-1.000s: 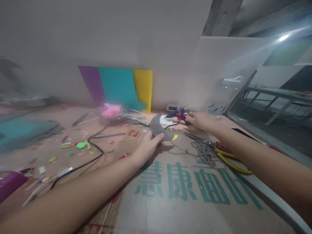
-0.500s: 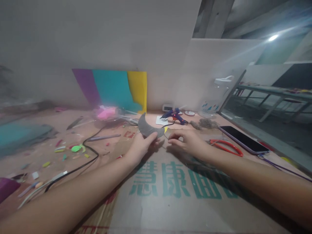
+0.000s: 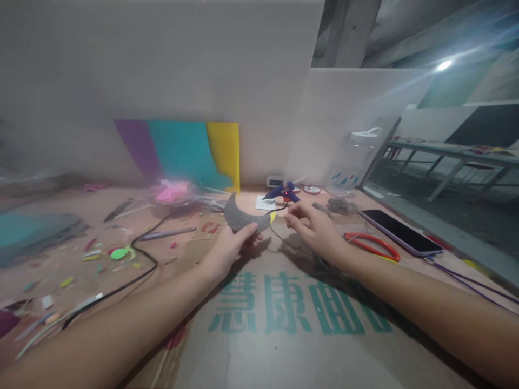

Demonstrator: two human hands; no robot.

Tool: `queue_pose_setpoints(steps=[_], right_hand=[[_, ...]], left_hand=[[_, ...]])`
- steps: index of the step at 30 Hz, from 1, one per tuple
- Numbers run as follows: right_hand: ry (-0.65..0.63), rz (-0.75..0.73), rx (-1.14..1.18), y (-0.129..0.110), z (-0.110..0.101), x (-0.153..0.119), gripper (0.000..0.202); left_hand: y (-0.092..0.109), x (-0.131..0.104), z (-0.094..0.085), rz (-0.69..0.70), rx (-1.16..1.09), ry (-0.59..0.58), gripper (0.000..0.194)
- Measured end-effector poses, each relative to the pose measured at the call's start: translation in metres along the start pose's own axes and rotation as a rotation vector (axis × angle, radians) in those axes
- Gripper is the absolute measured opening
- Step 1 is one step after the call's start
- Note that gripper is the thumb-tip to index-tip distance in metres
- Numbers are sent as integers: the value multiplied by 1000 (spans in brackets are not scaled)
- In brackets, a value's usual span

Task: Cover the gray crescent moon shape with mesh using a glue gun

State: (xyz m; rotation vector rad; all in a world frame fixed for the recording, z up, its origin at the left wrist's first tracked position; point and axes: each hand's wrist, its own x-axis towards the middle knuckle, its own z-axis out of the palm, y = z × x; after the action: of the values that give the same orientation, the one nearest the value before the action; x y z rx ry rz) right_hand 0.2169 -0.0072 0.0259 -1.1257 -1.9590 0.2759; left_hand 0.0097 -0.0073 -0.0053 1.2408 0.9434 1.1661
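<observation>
Far out to the left of the left hand, the table [image 3: 60, 227] carried scattered coloured scraps [image 3: 117, 252] and a black cable [image 3: 141, 254] that curved back toward the wall. Behind the left hand, purple, teal and yellow foam sheets [image 3: 182, 154] leaned upright against the wall.

The left hand [image 3: 229, 246] pinched a grey crescent cutout [image 3: 243, 219] by its lower edge, thumb on top and fingers beneath, holding it tilted just above the printed cardboard sheet [image 3: 284, 324] that covered the near table. A small yellow tip showed at the crescent's right end.

A second earlier the right hand had been stretched out to the blue glue gun [image 3: 281, 192]; half a second earlier it had drawn back beside the crescent. Now the right hand [image 3: 314, 229] sat just right of the cutout's yellow end, fingers curled as if nipping something thin, possibly the dark cord [image 3: 284, 240] trailing beneath it; whether it truly gripped the cord I cannot tell. The glue gun stood untouched beyond both hands, its red light lit, so the work appeared to have passed from glue to fitting a piece on the crescent.

Right of the right hand lay red-handled pliers [image 3: 371, 246], then a dark phone [image 3: 399, 232], with a clear jar [image 3: 351, 162] further back.
</observation>
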Motion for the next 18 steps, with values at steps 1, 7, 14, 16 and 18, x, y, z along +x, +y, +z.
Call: queue_pose_setpoints(steps=[1,7,14,16,18], right_hand=[[19,90,107,6,1,1,25],[33,253,466,21,9,-1,30],[8,163,379,9,12,-10,25],[24,167,406,12,13,-9,26],[39,183,449,15,14,-9,27]], left_hand=[[0,0,-1,2,21,-15,34],[-4,4,-4,80,165,-71,38],[-12,8,-10,65,297,-119,42],[-13,8,-10,55,313,-129,42],[-13,7,-11,63,316,-141,41]])
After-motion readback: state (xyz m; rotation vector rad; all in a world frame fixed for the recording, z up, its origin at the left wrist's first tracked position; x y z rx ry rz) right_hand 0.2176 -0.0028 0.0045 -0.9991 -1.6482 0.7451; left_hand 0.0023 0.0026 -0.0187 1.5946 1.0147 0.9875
